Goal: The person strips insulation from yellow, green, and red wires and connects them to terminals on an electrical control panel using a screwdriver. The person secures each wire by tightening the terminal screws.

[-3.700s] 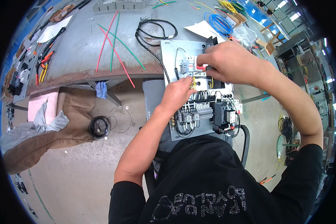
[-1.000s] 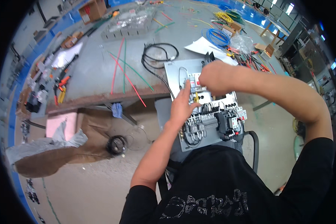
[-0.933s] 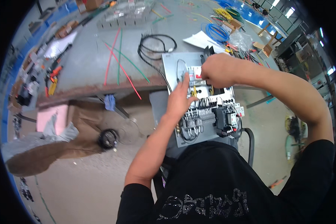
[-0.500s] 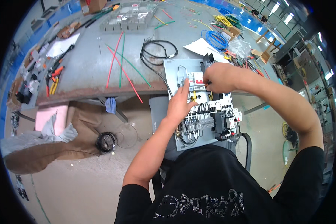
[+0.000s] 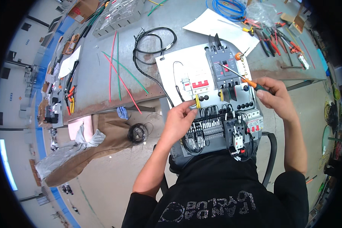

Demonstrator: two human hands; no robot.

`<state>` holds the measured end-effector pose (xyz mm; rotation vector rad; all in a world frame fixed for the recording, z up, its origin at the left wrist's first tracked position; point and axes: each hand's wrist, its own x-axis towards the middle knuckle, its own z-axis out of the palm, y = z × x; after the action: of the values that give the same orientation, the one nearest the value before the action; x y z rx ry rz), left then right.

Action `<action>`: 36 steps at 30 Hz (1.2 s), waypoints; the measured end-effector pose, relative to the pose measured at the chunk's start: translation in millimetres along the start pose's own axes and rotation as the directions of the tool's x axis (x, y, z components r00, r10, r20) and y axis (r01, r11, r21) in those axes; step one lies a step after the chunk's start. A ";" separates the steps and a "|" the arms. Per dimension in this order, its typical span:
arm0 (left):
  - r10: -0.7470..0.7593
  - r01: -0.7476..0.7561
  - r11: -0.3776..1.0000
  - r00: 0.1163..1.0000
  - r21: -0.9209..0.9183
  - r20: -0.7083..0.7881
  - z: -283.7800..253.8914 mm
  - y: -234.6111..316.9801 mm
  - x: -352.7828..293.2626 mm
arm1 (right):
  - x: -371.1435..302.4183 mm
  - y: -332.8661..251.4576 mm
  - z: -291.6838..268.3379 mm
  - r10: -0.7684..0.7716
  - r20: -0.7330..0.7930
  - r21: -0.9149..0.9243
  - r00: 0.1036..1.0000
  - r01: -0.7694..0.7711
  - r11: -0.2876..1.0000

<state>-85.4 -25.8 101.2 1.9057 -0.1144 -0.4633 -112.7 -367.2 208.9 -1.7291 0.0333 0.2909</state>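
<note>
My right hand (image 5: 278,98) is wrapped round a screwdriver (image 5: 250,82) with an orange and dark handle. Its shaft points up and left, over the large dark grey circuit breaker (image 5: 221,72) but apparently clear of any screw. Low on the white breaker with red toggles (image 5: 200,84), my left hand (image 5: 181,118) pinches a short yellow wire (image 5: 197,101). Both breakers are fixed to a pale mounting plate (image 5: 165,68) that reaches from the bench edge over my lap. Nearer me on it are a terminal strip (image 5: 213,133), a black contactor (image 5: 229,131) and red-toggled small breakers (image 5: 254,127).
A coiled black cable (image 5: 170,42) lies left of the plate, beside loose red wires (image 5: 131,92) and green wires (image 5: 119,68). Paper (image 5: 205,26), a blue wire coil (image 5: 228,11) and several pliers (image 5: 271,43) lie beyond. A wire coil (image 5: 137,133) sits on the floor.
My right hand has drawn back right from the white breaker, bringing the screwdriver into plain view. My left hand has dropped from the breaker's side to the yellow wire. The view has shifted.
</note>
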 end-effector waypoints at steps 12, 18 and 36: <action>-0.109 0.107 0.993 0.994 -0.048 -0.031 9.5 4.0 8.4 | 9.6 70.7 -6.2 -0.062 -0.029 0.152 0.998 0.066 0.986; -0.085 0.085 0.996 0.991 -0.007 -0.106 16.0 6.0 10.0 | 14.2 74.2 -0.9 -0.005 0.007 0.233 1.000 0.003 0.973; 0.169 -0.097 0.942 0.964 0.321 -0.207 23.9 7.6 8.0 | 16.7 80.4 12.0 0.023 -0.018 0.244 1.000 -0.017 0.970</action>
<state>-85.8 -52.0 98.7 2.2279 -0.1693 -0.1312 -113.6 -367.7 125.9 -1.4882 0.0979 0.2720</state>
